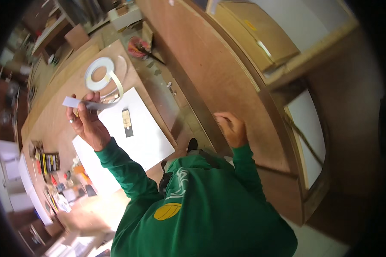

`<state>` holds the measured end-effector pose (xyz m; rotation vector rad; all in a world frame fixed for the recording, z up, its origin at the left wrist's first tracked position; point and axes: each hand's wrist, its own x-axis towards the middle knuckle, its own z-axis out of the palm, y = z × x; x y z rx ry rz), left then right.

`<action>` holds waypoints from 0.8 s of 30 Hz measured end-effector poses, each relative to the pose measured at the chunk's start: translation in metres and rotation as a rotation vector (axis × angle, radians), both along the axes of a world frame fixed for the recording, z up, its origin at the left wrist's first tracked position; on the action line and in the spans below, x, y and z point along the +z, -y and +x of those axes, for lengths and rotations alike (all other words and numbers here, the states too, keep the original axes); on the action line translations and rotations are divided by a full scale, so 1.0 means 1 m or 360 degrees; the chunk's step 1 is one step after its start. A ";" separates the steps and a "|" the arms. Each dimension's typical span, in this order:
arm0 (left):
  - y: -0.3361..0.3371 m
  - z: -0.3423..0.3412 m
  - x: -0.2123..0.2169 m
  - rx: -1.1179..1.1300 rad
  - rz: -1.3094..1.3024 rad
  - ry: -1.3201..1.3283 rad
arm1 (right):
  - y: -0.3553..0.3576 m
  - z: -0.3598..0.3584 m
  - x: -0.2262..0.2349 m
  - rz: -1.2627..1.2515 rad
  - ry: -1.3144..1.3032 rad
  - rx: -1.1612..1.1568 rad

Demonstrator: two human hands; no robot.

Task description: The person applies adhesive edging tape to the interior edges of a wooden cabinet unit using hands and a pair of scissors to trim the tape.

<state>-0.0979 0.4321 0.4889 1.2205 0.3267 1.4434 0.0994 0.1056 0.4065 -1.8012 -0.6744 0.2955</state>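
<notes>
My left hand [86, 124] is raised over the left-hand worktable, pinching the free end of a white edge-banding strip [105, 105] between thumb and fingers. The strip curls back to its roll [100, 73], which lies flat on the wooden tabletop. Below the hand is a white panel [148, 137], and on it rests a small tan-and-black flat tool [127, 122] whose kind I cannot make out. My right hand [232, 129] hangs beside the tall brown wooden panel, fingers loosely bent and thumb apart, with nothing visible in it.
A brown plywood panel [214, 73] stands along the right, with a cardboard box [255, 34] on the structure beyond it. A narrow floor gap [176, 107] separates it from the table [47, 111]. A black-and-yellow box [50, 163] and scattered tools sit at the table's left.
</notes>
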 end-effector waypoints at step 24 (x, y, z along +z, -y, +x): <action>-0.151 0.190 -0.008 0.0106 -0.0023 -0.0410 | -0.130 0.159 -0.045 -0.0477 -0.0448 0.0601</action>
